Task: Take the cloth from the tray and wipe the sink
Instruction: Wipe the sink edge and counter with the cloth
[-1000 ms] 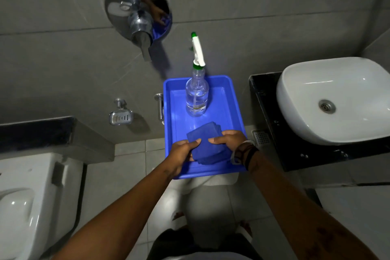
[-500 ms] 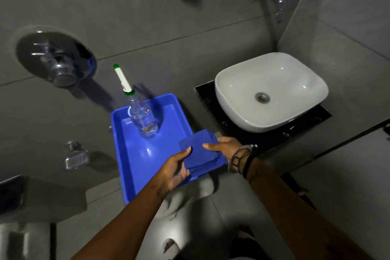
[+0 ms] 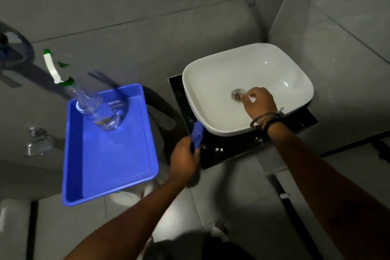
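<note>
Cloth (image 3: 198,135) bunched in the left hand (image 3: 184,156) could snag the sink (image 3: 213,82) rim; the right hand (image 3: 260,101), half-curled and empty, hovers by the drain (image 3: 238,95).

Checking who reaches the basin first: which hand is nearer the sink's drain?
Right. The right hand is inside the sink, fingertips beside the drain. The left hand is outside it, below the sink's near-left rim, gripping the blue cloth.

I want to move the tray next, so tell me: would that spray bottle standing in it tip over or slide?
Probably tippy: the spray bottle is tall, narrow and topped by a long sprayer, standing loose at the far end of the blue tray. The tray floor looks smooth, so it may slide. Little liquid seems visible, so likely light.
</note>
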Demonstrator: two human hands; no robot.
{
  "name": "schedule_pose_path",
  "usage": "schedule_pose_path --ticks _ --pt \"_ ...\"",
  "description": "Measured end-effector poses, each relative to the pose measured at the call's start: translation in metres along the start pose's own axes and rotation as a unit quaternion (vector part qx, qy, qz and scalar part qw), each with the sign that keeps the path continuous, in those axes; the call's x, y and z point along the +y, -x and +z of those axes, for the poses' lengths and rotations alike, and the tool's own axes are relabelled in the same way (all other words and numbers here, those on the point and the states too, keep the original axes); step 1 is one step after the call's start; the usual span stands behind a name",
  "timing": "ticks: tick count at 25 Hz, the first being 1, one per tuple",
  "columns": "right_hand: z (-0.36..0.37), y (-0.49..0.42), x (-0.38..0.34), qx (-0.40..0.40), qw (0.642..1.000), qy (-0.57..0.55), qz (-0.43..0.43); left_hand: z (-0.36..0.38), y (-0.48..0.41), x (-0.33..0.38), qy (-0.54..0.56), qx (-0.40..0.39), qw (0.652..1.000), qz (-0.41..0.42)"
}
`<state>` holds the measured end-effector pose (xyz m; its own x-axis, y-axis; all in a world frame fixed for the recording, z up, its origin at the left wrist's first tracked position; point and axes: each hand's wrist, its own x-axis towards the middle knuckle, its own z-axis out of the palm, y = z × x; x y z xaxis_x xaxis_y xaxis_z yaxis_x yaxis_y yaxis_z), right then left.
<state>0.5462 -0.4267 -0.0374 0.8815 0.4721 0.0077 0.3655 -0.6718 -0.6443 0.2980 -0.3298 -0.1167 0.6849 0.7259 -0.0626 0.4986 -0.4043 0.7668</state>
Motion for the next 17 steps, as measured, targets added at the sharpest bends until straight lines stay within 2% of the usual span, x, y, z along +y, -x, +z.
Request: schedule_pose_path --ticks 1,2,4,6,8,11,13,17 --pt "0.004 -0.008 0.015 -0.022 0.999 0.031 0.013 0.021 0.008 -0.002 -0.086 -0.061 0.993 0.059" --pt "0.008 -0.012 0.028 -0.052 0.997 0.046 0.032 0.042 0.019 -0.007 -0.175 -0.124 0.971 0.106" --pt "0.015 -0.017 0.048 -0.081 0.994 0.031 0.070 0.070 0.036 -0.013 -0.269 -0.189 0.933 0.147" --pt "0.018 -0.020 0.055 -0.073 0.993 0.004 0.096 0.078 0.036 -0.014 -0.271 -0.180 0.931 0.166" --pt "0.021 -0.022 0.054 -0.062 0.993 0.005 0.098 0.078 0.028 -0.012 -0.267 -0.206 0.926 0.169" --pt "0.028 -0.017 0.047 -0.020 0.997 0.065 0.044 0.076 0.015 -0.012 -0.305 -0.268 0.898 0.171" --pt "0.031 -0.012 0.046 0.011 0.991 0.134 0.001 0.076 0.017 -0.016 -0.318 -0.277 0.890 0.174" --pt "0.037 -0.012 0.046 0.020 0.986 0.162 0.009 0.065 0.032 -0.032 -0.327 -0.307 0.869 0.210"
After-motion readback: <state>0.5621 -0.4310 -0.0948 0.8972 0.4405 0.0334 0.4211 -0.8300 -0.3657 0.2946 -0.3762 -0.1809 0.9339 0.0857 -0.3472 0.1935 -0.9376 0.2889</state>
